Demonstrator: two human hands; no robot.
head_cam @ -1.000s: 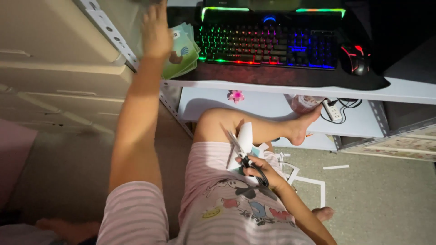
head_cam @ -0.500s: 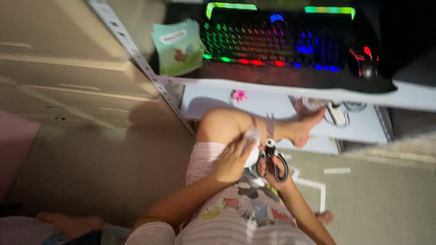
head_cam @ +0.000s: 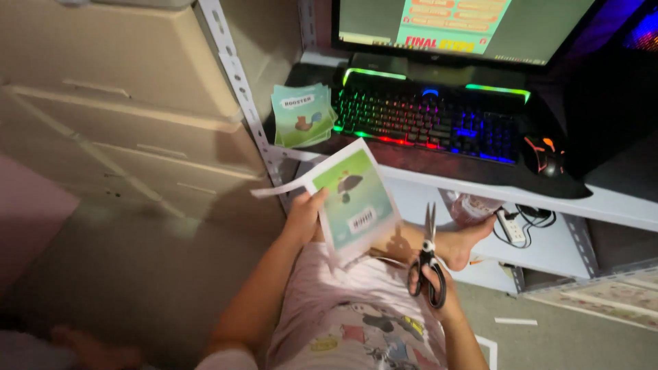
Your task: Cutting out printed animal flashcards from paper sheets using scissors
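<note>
down on the floor beside the low desk, seen from the head camera, the person's left hand [head_cam: 303,218] pinches a printed card sheet [head_cam: 356,199] by its left edge, thumb on the front and fingers behind, holding it up over the lap, tilted, with a narrow white strip [head_cam: 277,188] trailing off its upper left corner. the right hand [head_cam: 439,291] has its fingers through the black loops of the scissors [head_cam: 428,257], blades pointing up and closed or near closed, just to the right of the sheet and not touching it. a stack of green cards [head_cam: 301,115] lies on the desk edge, next to the lit keyboard [head_cam: 425,120], with a mouse [head_cam: 545,154] further right and a monitor [head_cam: 452,27] above. small paper offcuts [head_cam: 514,321] lie on the floor. from where i stand, trimming well would mean keeping the sheet taut and steady, opening the blades wide, starting at the white border, and turning the paper rather than the scissors, with the holding fingers kept well away from the cut line.
</note>
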